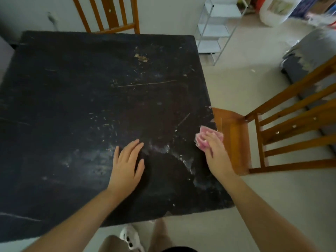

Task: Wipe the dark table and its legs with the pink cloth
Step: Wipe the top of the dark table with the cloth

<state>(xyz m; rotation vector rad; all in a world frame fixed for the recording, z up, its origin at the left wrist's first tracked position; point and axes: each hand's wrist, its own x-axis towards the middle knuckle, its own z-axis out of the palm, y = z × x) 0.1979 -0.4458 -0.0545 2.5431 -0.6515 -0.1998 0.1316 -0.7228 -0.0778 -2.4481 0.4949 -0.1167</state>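
The dark table (81, 106) fills most of the view; its black top is scratched and smeared with pale marks near its right side. The crumpled pink cloth (201, 138) lies at the table's right edge. My right hand (216, 153) lies on top of it with straight fingers, pressing it against the top. My left hand (127, 166) rests flat on the table with fingers spread, left of the cloth. The table's legs are hidden under the top.
A wooden chair (236, 140) stands tight against the table's right edge, its seat just beyond the cloth. Another wooden chair (109, 15) stands at the far side. A white wire rack (218, 28) and a grey mattress (312, 57) lie further right on the floor.
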